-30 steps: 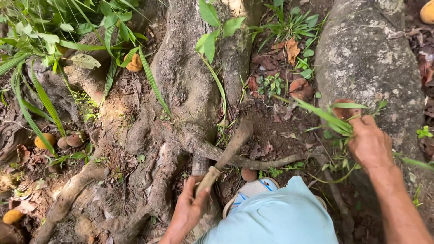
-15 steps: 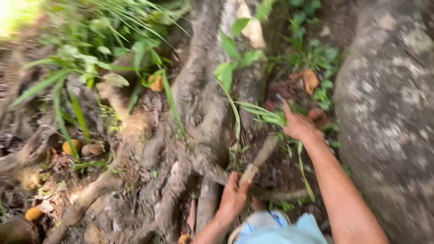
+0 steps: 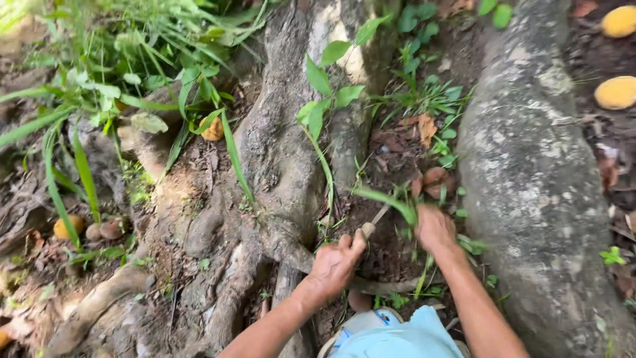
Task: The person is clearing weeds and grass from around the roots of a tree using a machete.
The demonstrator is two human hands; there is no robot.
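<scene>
Shifted lower since earlier: right hand (image 3: 434, 227) fisted on limp green grass blades (image 3: 387, 199); left hand (image 3: 336, 260) clenched round wooden knife handle (image 3: 366, 230). Between knotted fibrous roots (image 3: 278, 166), rough grey boulder (image 3: 536, 185).

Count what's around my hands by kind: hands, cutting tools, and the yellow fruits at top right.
Hands: 2, left hand and right hand
Cutting tool: 1
Yellow fruits: 2
Total: 5

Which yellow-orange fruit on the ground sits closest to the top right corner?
The round yellow-orange fruit at the frame's top right edge; the second one lies below it, and the small one far left.
</scene>
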